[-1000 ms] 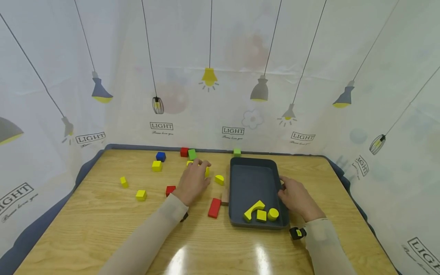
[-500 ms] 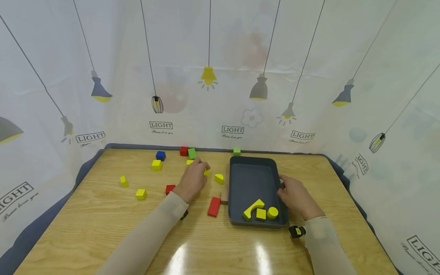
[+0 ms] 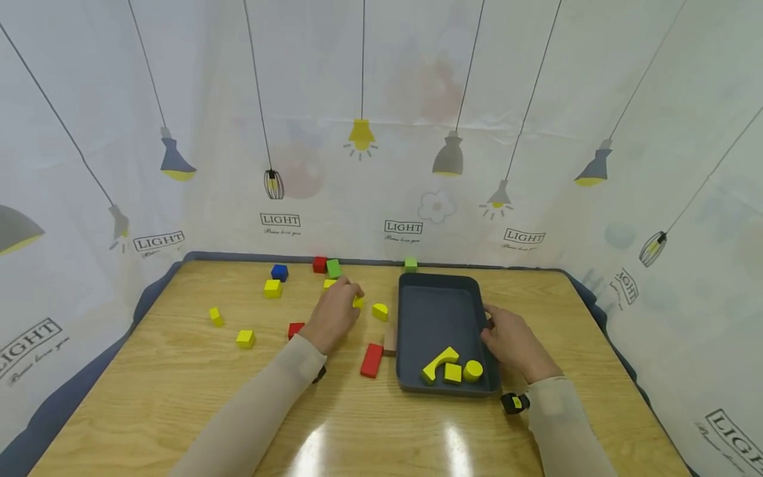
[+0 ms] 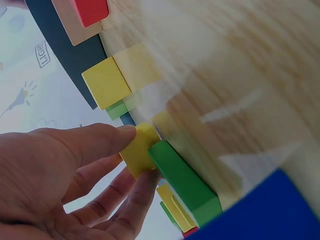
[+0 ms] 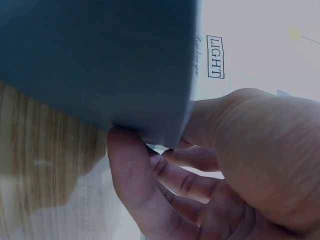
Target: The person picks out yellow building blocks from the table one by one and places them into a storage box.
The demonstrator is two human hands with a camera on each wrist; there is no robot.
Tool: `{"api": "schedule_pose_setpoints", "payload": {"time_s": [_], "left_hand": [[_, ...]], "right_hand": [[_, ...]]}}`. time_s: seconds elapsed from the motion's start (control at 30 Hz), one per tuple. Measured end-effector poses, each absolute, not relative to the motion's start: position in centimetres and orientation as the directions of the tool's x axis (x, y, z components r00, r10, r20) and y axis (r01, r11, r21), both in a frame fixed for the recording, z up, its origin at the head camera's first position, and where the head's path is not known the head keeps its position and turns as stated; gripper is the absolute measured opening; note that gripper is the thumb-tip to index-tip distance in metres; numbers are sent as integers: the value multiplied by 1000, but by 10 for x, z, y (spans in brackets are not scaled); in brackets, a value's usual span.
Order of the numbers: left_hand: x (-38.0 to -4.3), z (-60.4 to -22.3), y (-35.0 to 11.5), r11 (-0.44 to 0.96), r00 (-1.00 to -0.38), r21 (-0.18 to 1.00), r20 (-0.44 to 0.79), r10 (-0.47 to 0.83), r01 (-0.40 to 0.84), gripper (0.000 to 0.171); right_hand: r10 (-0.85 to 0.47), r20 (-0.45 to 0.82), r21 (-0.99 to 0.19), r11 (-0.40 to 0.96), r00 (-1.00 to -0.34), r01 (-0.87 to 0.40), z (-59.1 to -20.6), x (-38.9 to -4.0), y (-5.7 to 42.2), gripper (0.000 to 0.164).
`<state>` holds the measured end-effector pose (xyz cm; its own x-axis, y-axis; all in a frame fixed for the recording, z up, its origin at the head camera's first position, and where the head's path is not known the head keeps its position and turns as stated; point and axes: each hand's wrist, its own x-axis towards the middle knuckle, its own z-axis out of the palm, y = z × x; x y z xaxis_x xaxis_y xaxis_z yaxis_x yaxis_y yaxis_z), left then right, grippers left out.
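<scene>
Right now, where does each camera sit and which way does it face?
Head: on the head, facing forward and down over the tray; left hand, right hand and sleeves show.
Left wrist: sits there, facing its hand pinching a yellow block.
Right wrist: sits there, facing its hand holding the tray.
Shared: head and right wrist both show tray and right hand.

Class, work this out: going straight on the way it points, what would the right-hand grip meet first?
The dark tray, likely: pointing forward and to the left, the right-hand grip touches its right side now, so that wall comes first. Depth at the contact is partly hidden.
</scene>
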<state>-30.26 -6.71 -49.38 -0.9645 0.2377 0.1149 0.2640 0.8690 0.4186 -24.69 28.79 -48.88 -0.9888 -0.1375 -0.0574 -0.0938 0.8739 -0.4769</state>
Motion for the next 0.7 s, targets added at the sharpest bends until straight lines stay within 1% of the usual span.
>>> {"api": "schedule_pose_setpoints", "payload": {"time_s": [0.43,0.7], "left_hand": [[-297,-487,-65,863,-965,434,151,212,258,33],[-291,-481,-61,840,-944,441,234,232,316,31]], "right_hand": [[-137,-68,-482,872,-988,-88,-490,-247,288,58],[-134,-62,-478,874,-989,-88,-489,-247,287,58]]}}
